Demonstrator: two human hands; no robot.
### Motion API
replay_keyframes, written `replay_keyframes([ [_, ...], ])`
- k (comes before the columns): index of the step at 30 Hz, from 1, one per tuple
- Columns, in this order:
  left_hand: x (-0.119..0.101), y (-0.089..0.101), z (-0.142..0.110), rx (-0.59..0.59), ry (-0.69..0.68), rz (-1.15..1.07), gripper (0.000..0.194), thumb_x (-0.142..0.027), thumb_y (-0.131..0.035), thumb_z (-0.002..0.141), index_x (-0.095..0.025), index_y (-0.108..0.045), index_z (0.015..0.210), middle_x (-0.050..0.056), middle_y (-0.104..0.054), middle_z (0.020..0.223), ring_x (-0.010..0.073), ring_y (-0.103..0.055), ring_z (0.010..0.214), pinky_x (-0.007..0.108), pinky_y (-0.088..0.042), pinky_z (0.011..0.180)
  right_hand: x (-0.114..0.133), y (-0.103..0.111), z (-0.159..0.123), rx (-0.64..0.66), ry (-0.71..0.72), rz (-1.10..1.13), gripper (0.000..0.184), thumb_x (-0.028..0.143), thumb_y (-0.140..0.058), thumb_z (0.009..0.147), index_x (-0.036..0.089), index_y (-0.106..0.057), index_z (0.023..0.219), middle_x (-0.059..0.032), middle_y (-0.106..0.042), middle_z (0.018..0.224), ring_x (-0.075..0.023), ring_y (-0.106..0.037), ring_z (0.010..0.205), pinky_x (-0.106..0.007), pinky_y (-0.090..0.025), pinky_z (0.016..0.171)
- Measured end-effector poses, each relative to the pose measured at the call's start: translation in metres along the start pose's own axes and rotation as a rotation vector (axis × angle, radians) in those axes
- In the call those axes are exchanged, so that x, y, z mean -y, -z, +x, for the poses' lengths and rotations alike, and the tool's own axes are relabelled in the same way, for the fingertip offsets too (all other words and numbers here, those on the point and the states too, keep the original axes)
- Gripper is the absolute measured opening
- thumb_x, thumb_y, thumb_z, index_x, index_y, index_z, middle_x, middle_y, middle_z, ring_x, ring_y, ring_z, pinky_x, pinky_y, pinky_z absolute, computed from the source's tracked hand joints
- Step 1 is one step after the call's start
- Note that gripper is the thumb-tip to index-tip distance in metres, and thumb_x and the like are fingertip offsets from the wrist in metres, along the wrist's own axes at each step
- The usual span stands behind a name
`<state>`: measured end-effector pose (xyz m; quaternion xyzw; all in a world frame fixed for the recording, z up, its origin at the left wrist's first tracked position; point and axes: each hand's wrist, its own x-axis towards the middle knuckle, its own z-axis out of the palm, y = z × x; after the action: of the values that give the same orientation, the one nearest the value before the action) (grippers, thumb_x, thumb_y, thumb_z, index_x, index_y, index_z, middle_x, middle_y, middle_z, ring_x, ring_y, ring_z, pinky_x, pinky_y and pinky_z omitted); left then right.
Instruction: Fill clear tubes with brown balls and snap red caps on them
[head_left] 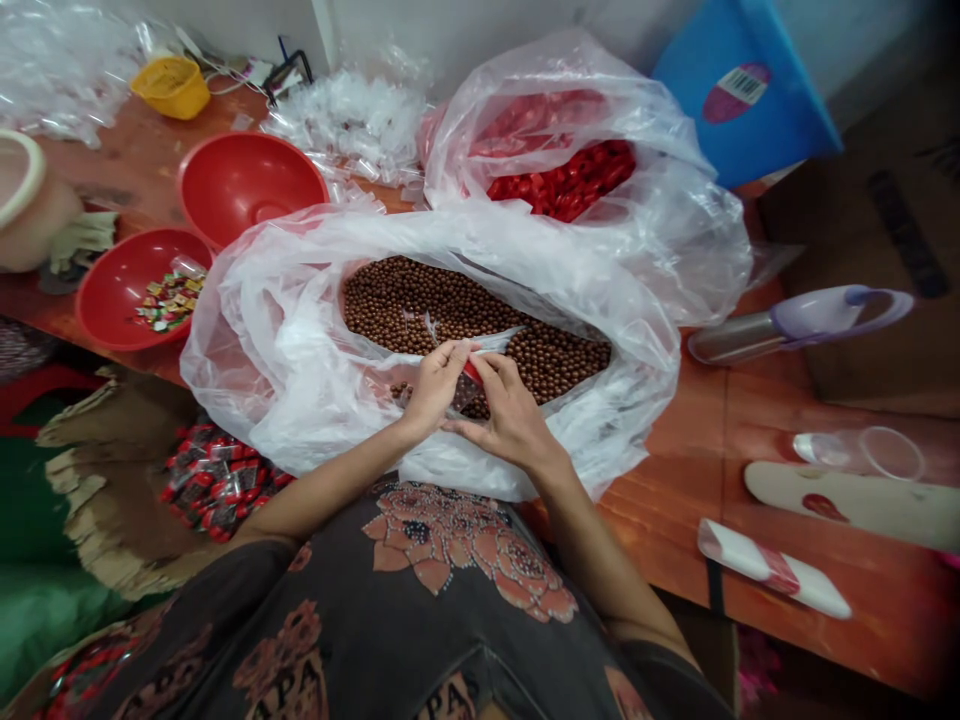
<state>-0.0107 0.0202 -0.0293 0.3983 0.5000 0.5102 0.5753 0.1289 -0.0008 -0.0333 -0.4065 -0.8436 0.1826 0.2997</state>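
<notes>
My left hand point(435, 385) and my right hand point(510, 412) meet above a large white plastic bag point(300, 370) and pinch a small clear plastic packet point(466, 385) with a red strip at its top. Both sets of fingers grip the packet's upper edge, and a few brown balls seem to sit inside it. Directly under my hands, the open bag holds a mass of round brown beads or candies point(465, 320). My hands hover at the near side of this pile, and the packet's lower part rests close to it.
Behind stands a clear bag of red sweets point(562, 182). Red bowls point(251, 185) sit on the orange wooden table point(720, 420), one holding wrapped sweets point(169, 300). Loose clear wrappers lie at the back. Packets of red-and-black sweets point(217, 485) lie by my left arm.
</notes>
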Motion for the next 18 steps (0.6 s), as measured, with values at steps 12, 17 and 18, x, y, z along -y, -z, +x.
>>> replay_keyframes([
  [12,-0.002,-0.007,-0.016,0.193,0.312,-0.002,0.07,-0.073,-0.034,0.091,-0.013,-0.067,0.106,0.003,-0.056,0.056,0.012,-0.049,0.045,0.025,-0.04,0.045,-0.009,-0.009,-0.007,-0.129,0.004,-0.062,0.071,0.047,-0.07,0.075,0.021,-0.048,0.136,-0.0156,-0.059,0.128,-0.0332,-0.057,0.116,-0.051,-0.049,0.095],
  [17,-0.006,-0.003,-0.015,0.157,0.241,-0.009,0.066,-0.068,-0.032,0.095,-0.017,-0.056,0.13,0.003,-0.061,0.063,0.0123,-0.054,0.049,0.024,-0.042,0.046,-0.009,-0.003,-0.006,-0.086,-0.08,0.16,0.067,0.043,-0.075,0.074,0.023,-0.05,0.133,-0.0131,-0.06,0.128,-0.03,-0.058,0.116,-0.049,-0.048,0.098],
  [18,-0.009,-0.001,-0.014,0.152,0.232,-0.009,0.067,-0.068,-0.031,0.095,-0.018,-0.054,0.133,0.003,-0.062,0.064,0.0125,-0.055,0.05,0.023,-0.042,0.046,-0.01,-0.002,-0.007,-0.125,-0.148,0.264,0.064,0.043,-0.075,0.075,0.024,-0.05,0.13,-0.0118,-0.062,0.123,-0.0277,-0.06,0.111,-0.047,-0.05,0.095],
])
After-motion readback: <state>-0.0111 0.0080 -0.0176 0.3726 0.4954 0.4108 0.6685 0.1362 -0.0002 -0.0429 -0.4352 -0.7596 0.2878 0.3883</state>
